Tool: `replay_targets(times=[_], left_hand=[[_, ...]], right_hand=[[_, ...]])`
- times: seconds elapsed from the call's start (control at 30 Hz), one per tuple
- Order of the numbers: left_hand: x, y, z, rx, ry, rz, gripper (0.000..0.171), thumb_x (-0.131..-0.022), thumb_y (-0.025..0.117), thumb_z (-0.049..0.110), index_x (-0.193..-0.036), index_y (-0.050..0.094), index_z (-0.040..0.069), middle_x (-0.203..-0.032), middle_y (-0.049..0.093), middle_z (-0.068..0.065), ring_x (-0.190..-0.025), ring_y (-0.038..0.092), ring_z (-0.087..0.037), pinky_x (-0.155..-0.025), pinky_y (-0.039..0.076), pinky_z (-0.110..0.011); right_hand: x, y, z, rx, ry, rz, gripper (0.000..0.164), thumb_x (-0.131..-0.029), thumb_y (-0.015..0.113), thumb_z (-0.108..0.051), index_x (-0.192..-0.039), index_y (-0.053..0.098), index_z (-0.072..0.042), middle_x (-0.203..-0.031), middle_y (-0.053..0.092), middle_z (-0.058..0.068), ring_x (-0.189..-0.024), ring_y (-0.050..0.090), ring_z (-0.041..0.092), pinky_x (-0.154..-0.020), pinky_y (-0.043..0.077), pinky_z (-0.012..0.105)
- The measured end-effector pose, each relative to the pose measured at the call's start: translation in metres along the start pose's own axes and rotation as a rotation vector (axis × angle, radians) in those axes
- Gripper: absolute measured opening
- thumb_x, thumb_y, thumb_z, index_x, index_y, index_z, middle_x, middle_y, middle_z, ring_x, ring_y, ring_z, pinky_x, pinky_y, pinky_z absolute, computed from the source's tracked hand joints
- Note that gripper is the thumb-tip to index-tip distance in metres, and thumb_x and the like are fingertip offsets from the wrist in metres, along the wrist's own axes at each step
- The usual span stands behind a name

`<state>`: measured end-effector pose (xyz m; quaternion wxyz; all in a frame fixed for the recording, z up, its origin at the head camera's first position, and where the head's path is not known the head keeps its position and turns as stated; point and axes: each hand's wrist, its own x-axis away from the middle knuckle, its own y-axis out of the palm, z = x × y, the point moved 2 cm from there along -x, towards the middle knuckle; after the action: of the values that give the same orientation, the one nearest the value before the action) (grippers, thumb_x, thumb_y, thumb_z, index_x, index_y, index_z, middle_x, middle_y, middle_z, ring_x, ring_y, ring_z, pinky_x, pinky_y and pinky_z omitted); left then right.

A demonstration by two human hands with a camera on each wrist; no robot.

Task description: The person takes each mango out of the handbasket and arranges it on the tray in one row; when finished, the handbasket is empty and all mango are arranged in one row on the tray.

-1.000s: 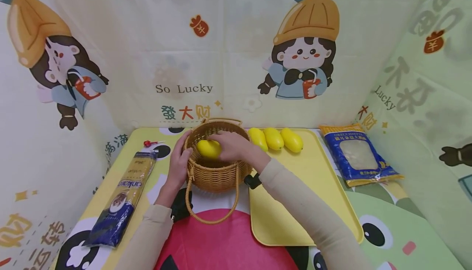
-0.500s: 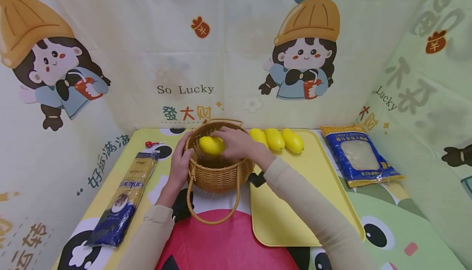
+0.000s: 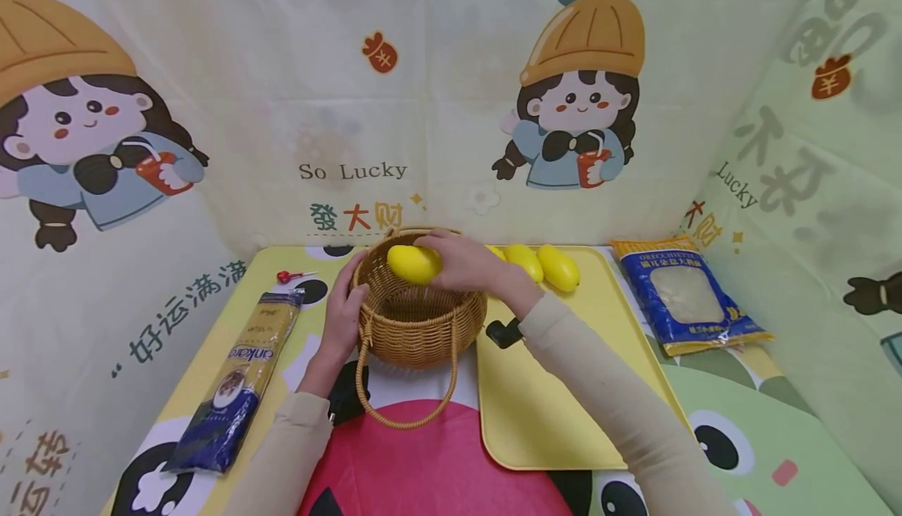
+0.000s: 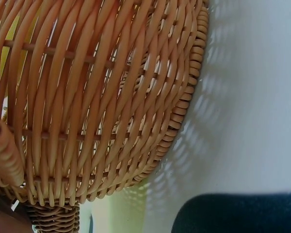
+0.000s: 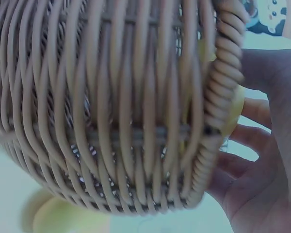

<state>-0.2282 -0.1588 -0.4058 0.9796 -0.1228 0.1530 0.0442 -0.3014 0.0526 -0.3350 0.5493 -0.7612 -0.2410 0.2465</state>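
A brown wicker basket (image 3: 423, 340) stands at the table's middle, its front handle hanging down. My left hand (image 3: 344, 316) grips the basket's left rim, thumb over the edge. With my right hand (image 3: 468, 261) I hold a yellow mango (image 3: 414, 265) by its right end, over the basket's mouth near the back rim. In the right wrist view, the basket's wall (image 5: 131, 97) hides most of that mango, and fingers (image 5: 252, 138) curl beyond the rim. The left wrist view shows mostly the basket's woven side (image 4: 97, 87).
More yellow mangoes (image 3: 559, 268) lie at the back of a yellow tray (image 3: 564, 414) right of the basket. A blue pasta bag (image 3: 687, 297) lies at the far right. A long pasta packet (image 3: 236, 383) and a small red-handled item (image 3: 284, 276) lie at left.
My right hand has raised the mango from inside the basket, up and slightly to the right. The left hand has kept its grip on the rim.
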Motion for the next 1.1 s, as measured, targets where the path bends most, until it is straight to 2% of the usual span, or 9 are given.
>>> replay_targets(times=[0.23,0.37,0.47,0.57,0.73,0.93,1.1], left_hand=[[0.001,0.0,0.0,-0.001,0.007,0.01,0.056,-0.099,0.04,0.011,-0.155,0.035,0.012,-0.161,0.033,-0.009,-0.148,0.032,-0.033,-0.12,0.029,-0.056],[-0.004,0.0,-0.015,0.014,-0.005,0.021,0.055,-0.099,0.041,0.013,-0.154,0.036,0.016,-0.161,0.033,-0.003,-0.149,0.031,-0.028,-0.122,0.027,-0.053],[-0.009,0.001,-0.031,0.012,0.012,0.036,0.055,-0.1,0.041,0.016,-0.154,0.037,0.02,-0.16,0.034,0.002,-0.148,0.031,-0.024,-0.122,0.027,-0.053],[-0.011,0.002,-0.038,0.002,0.036,0.051,0.055,-0.099,0.041,0.019,-0.154,0.037,0.024,-0.159,0.036,0.004,-0.147,0.033,-0.024,-0.12,0.029,-0.053],[-0.011,0.002,-0.039,0.006,0.047,0.057,0.055,-0.099,0.041,0.018,-0.153,0.039,0.026,-0.158,0.037,0.004,-0.146,0.035,-0.023,-0.119,0.03,-0.052],[-0.011,0.002,-0.039,0.005,0.051,0.06,0.055,-0.098,0.042,0.017,-0.153,0.038,0.021,-0.158,0.037,0.005,-0.146,0.035,-0.022,-0.119,0.03,-0.052],[-0.01,0.002,-0.038,0.003,0.038,0.054,0.055,-0.099,0.041,0.019,-0.154,0.037,0.026,-0.159,0.035,0.004,-0.146,0.034,-0.024,-0.12,0.029,-0.054]], right_hand=[[0.005,-0.013,0.008,-0.017,0.002,0.006,0.071,-0.079,0.07,-0.022,-0.146,0.049,-0.017,-0.142,0.055,0.002,-0.12,0.055,0.02,-0.102,0.047,0.038],[0.008,-0.018,0.014,-0.033,0.002,0.026,0.073,-0.078,0.072,-0.024,-0.147,0.048,-0.02,-0.138,0.057,0.001,-0.116,0.055,0.019,-0.099,0.048,0.038],[0.012,-0.024,0.018,-0.053,0.011,0.051,0.072,-0.077,0.072,-0.025,-0.145,0.05,-0.022,-0.133,0.058,0.0,-0.109,0.056,0.018,-0.093,0.048,0.037],[0.015,-0.029,0.022,-0.064,0.02,0.072,0.07,-0.078,0.072,-0.026,-0.144,0.05,-0.023,-0.133,0.058,0.0,-0.108,0.055,0.018,-0.091,0.048,0.038],[0.019,-0.033,0.03,-0.066,0.042,0.099,0.072,-0.077,0.071,-0.026,-0.145,0.049,-0.025,-0.136,0.056,0.0,-0.106,0.056,0.02,-0.089,0.049,0.039],[0.025,-0.037,0.038,-0.074,0.07,0.12,0.075,-0.075,0.07,-0.028,-0.146,0.047,-0.026,-0.136,0.056,-0.002,-0.104,0.056,0.02,-0.087,0.049,0.04],[0.029,-0.039,0.043,-0.083,0.097,0.14,0.077,-0.075,0.071,-0.031,-0.147,0.046,-0.026,-0.14,0.054,-0.001,-0.108,0.055,0.02,-0.092,0.049,0.042]])
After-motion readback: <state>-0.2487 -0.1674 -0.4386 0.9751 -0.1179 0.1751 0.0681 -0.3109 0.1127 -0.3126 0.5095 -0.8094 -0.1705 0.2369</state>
